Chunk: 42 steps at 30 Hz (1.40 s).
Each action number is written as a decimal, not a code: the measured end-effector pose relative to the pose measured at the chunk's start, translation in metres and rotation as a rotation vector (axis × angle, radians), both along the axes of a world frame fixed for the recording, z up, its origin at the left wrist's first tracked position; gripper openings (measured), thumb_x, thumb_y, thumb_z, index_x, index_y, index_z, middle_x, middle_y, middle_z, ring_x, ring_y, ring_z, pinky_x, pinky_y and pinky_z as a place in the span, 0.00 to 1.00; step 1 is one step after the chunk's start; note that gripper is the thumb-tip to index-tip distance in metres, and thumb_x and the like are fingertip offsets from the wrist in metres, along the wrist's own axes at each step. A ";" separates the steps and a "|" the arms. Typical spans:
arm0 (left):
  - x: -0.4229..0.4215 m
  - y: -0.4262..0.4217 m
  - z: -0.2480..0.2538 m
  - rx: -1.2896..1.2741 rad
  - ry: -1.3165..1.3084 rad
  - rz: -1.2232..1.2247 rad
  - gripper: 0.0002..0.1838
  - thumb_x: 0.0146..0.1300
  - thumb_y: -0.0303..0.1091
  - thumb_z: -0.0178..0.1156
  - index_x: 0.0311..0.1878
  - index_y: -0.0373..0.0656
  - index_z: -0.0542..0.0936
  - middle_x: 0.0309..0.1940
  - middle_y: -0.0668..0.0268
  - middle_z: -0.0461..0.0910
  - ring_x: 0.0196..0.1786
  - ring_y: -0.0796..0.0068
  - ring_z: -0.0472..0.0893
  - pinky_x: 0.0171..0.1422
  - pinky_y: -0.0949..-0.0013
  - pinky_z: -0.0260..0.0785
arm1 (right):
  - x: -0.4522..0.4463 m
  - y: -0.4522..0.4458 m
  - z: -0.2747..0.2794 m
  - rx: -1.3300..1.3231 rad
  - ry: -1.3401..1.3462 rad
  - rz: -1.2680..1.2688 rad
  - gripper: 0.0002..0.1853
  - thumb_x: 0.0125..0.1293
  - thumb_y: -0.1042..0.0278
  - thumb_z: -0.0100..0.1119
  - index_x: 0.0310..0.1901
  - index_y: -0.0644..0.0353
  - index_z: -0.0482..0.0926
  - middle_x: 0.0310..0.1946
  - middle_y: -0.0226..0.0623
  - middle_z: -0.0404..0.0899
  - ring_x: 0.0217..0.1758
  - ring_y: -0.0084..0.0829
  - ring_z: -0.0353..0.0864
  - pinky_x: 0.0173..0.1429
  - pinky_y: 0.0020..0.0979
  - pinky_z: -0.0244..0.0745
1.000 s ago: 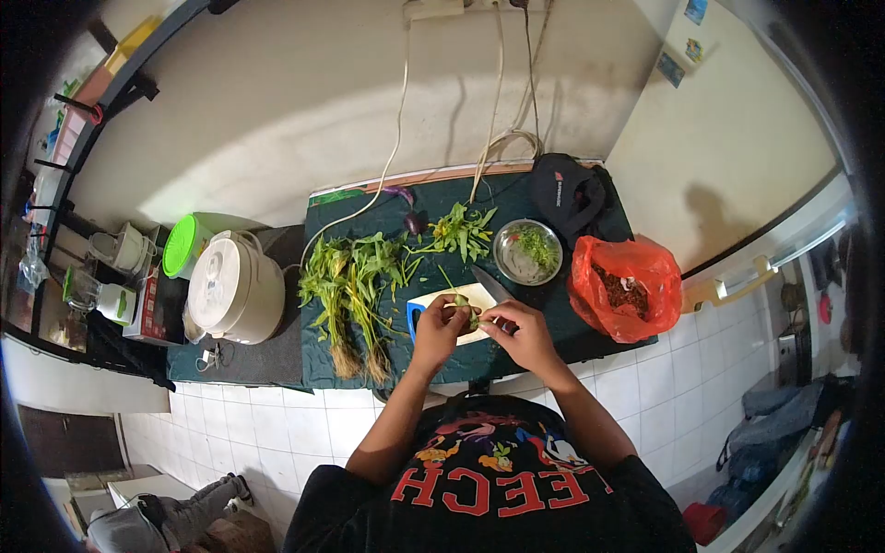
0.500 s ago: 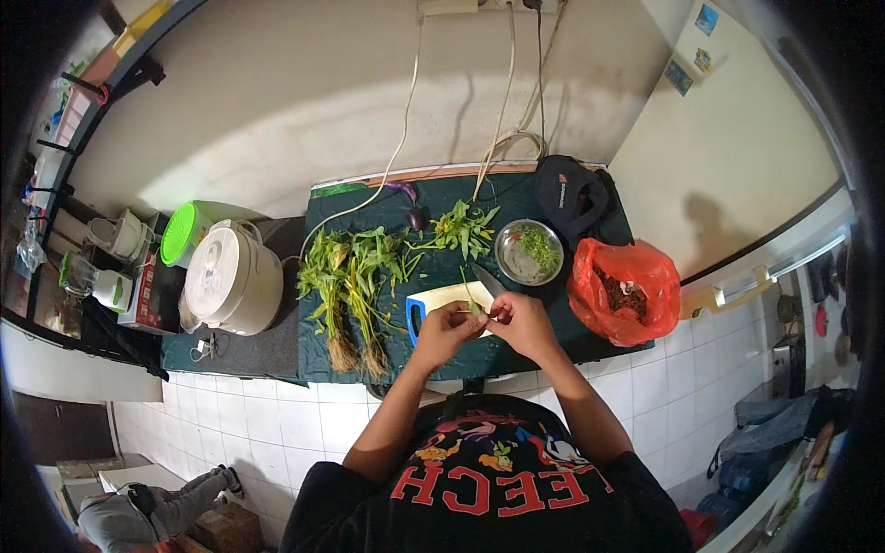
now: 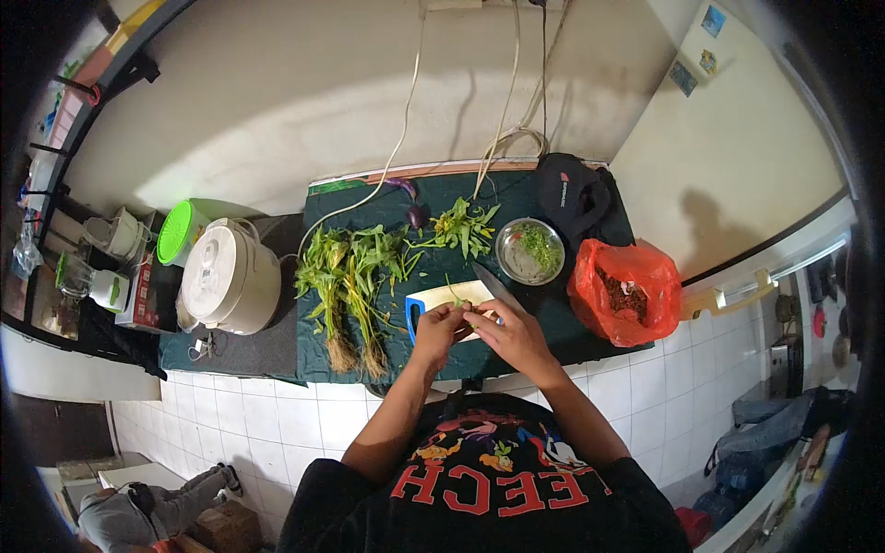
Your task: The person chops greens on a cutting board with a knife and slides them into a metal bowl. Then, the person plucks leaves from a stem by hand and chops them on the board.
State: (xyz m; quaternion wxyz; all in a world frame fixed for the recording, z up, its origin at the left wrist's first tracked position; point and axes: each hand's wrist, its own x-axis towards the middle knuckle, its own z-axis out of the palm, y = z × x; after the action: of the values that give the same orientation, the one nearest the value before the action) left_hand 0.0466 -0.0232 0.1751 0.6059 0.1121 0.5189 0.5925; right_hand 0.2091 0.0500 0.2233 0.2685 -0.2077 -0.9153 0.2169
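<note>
- Two hands meet over the board (image 3: 433, 300): the left hand (image 3: 441, 334) is pinched on a green sprig (image 3: 458, 297); the right hand (image 3: 516, 339) has its fingers loosely curled and slightly spread beside it, and whether they grip it too cannot be told.
- Sprig: stands up from the left fingertips and leans away over the board. A weak pinch could let it slip, or an uneven pull could tear it badly.
- Board: beneath the fingers, its blue handle (image 3: 414, 318) just left of them. A push on one side could slide it over the cloth (image 3: 461, 364).
- Knife (image 3: 496, 284): blade bare, just beyond the right fingers, grip end hidden. A careless sweep of the right hand could bring a cut or knock it off.
- Bowl (image 3: 506, 268): beyond the right fingers, chopped greens (image 3: 536, 243) in it. The knife stands partly in the way; a hasty reach might tip the bowl.
- Bunches (image 3: 359, 267): left of the fingers, roots (image 3: 341, 356) toward the near edge.
- Red bag (image 3: 599, 309): well right of the fingers, mouth wide, brown stuff inside; its soft wall could fold if bumped.
- Leaves (image 3: 467, 229): straight beyond the fingers, past the board.
- Eggplant (image 3: 415, 217): farther, slightly left of the leaves.
- Black bag (image 3: 573, 195): far right of the fingers, behind the bowl.
- Cable (image 3: 402, 138): far left, trailing over the cloth; a snag there could drag things.
</note>
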 end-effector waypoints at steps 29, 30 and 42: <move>-0.029 0.001 0.040 0.376 0.434 -0.346 0.13 0.57 0.23 0.72 0.47 0.37 0.86 0.44 0.62 0.86 0.48 0.72 0.83 0.55 0.69 0.75 | 0.008 0.013 -0.018 -1.046 0.371 -0.139 0.09 0.70 0.74 0.61 0.50 0.67 0.81 0.38 0.34 0.85 0.39 0.22 0.85 0.44 0.24 0.80; -0.029 0.002 0.039 0.376 0.434 -0.346 0.13 0.57 0.23 0.72 0.47 0.37 0.86 0.44 0.62 0.86 0.48 0.72 0.83 0.55 0.69 0.75 | 0.008 0.013 -0.015 -1.046 0.371 -0.140 0.09 0.70 0.74 0.61 0.50 0.67 0.81 0.38 0.34 0.85 0.39 0.22 0.85 0.44 0.24 0.80; -0.019 0.002 0.028 0.408 0.465 -0.225 0.10 0.65 0.27 0.67 0.47 0.33 0.84 0.43 0.61 0.86 0.45 0.75 0.83 0.51 0.71 0.76 | 0.016 0.012 0.009 -0.760 0.253 -0.104 0.09 0.66 0.71 0.67 0.45 0.65 0.84 0.33 0.32 0.86 0.36 0.18 0.83 0.42 0.24 0.78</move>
State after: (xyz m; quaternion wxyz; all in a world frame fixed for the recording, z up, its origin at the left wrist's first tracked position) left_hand 0.0273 -0.0217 0.2031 0.4977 0.4202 0.4983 0.5722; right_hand 0.2247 0.0620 0.2322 0.2936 -0.3098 -0.7181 0.5497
